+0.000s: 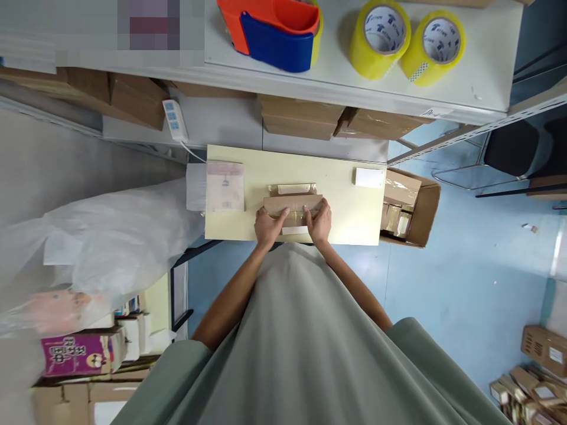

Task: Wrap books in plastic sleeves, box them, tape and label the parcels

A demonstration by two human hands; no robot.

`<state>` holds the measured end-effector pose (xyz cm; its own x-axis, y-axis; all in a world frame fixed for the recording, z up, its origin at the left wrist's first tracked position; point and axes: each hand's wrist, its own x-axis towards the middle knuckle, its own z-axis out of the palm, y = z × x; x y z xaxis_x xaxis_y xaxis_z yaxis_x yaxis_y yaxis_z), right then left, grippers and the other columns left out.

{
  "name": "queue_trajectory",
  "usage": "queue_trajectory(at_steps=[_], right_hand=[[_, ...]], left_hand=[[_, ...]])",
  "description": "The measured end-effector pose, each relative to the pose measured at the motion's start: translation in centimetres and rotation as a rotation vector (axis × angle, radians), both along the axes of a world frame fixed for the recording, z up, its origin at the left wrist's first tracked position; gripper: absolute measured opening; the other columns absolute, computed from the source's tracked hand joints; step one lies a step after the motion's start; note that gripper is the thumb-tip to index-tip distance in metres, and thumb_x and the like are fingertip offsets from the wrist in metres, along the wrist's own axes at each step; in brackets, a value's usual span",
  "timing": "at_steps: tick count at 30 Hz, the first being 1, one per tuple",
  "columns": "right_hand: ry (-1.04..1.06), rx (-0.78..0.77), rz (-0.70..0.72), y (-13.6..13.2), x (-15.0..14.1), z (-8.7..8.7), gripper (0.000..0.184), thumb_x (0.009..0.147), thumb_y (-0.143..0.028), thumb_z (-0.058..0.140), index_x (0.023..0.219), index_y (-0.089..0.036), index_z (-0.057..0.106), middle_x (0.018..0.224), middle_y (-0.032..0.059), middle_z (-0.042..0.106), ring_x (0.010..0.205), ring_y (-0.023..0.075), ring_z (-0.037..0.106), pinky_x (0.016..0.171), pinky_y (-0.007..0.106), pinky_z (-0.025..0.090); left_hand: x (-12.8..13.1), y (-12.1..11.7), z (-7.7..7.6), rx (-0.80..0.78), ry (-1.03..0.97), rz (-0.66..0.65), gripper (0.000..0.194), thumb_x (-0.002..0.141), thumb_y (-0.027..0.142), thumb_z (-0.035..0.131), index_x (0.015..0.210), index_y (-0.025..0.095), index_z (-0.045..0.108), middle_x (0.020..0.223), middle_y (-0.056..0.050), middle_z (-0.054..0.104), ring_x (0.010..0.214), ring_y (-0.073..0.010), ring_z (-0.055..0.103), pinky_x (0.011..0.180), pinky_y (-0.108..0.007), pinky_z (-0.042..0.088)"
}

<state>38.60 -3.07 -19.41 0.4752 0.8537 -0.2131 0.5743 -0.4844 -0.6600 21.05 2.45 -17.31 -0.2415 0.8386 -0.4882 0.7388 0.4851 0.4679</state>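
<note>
Both of my hands grip a small brown cardboard box (292,203) over the pale yellow table (341,221). My left hand (268,227) closes on its left end, with the thumb on the front side. At the right end my right hand (319,225) does the same. Shiny tape and a white strip show on the side of the box facing me. Just behind it lies another flat taped piece (292,189), partly hidden. On the table's left is a stack of thin printed sheets or bags (225,186); a white small box (369,177) sits at the right.
A shelf (274,79) above holds a red-blue tape dispenser (279,41) and two yellow tape rolls (381,38). An open carton (427,212) with small boxes stands right of the table. Plastic wrap (124,236) bulges at left. A power strip (175,121) hangs behind.
</note>
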Motion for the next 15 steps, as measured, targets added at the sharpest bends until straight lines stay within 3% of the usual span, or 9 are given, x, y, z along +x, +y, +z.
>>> queue_trajectory(at_steps=[2, 4, 10, 13, 15], right_hand=[[0.098, 0.038, -0.048, -0.3, 0.9, -0.6, 0.076, 0.111, -0.070, 0.053, 0.166, -0.018, 0.046, 0.163, 0.0245, 0.063, 0.147, 0.0359, 0.064, 0.122, 0.053, 0.055], [0.190, 0.037, -0.122, -0.6, 1.5, -1.0, 0.072, 0.108, -0.070, 0.057, 0.161, -0.020, 0.049, 0.158, 0.0217, 0.066, 0.138, 0.0325, 0.069, 0.115, 0.048, 0.059], [0.311, 0.042, -0.224, -1.2, 2.3, -1.1, 0.054, 0.105, -0.070, 0.061, 0.131, -0.022, 0.065, 0.134, 0.0171, 0.073, 0.120, 0.0279, 0.072, 0.103, 0.043, 0.063], [0.357, 0.077, -0.190, -1.1, 3.0, -0.2, 0.053, 0.107, -0.072, 0.055, 0.122, -0.023, 0.068, 0.125, 0.0154, 0.076, 0.115, 0.0275, 0.073, 0.103, 0.045, 0.064], [0.377, 0.133, -0.153, -1.0, 3.7, 1.0, 0.055, 0.108, -0.074, 0.055, 0.118, -0.023, 0.070, 0.125, 0.0157, 0.077, 0.118, 0.0282, 0.073, 0.106, 0.047, 0.064]], left_hand=[[-1.1, 0.4, -0.2, -0.018, -0.094, 0.033, 0.044, 0.095, 0.064, 0.079, 0.112, 0.024, 0.078, 0.118, -0.013, 0.085, 0.115, -0.0351, 0.078, 0.094, -0.038, 0.057], [-2.0, 0.6, -0.3, -0.027, -0.171, 0.043, 0.034, 0.098, 0.060, 0.074, 0.102, 0.026, 0.079, 0.102, -0.006, 0.085, 0.103, -0.0300, 0.077, 0.087, -0.034, 0.054], [-3.6, 0.9, -0.8, -0.022, -0.298, 0.001, 0.036, 0.101, 0.058, 0.064, 0.092, 0.024, 0.074, 0.089, -0.004, 0.078, 0.092, -0.0255, 0.072, 0.080, -0.031, 0.049], [-4.8, 1.1, -0.8, -0.003, -0.415, -0.050, 0.040, 0.102, 0.060, 0.060, 0.090, 0.023, 0.071, 0.087, -0.005, 0.076, 0.094, -0.0256, 0.072, 0.082, -0.031, 0.053], [-5.7, 1.4, -0.5, 0.022, -0.512, -0.087, 0.042, 0.101, 0.062, 0.060, 0.099, 0.023, 0.076, 0.095, -0.006, 0.080, 0.102, -0.0270, 0.074, 0.089, -0.032, 0.057]])
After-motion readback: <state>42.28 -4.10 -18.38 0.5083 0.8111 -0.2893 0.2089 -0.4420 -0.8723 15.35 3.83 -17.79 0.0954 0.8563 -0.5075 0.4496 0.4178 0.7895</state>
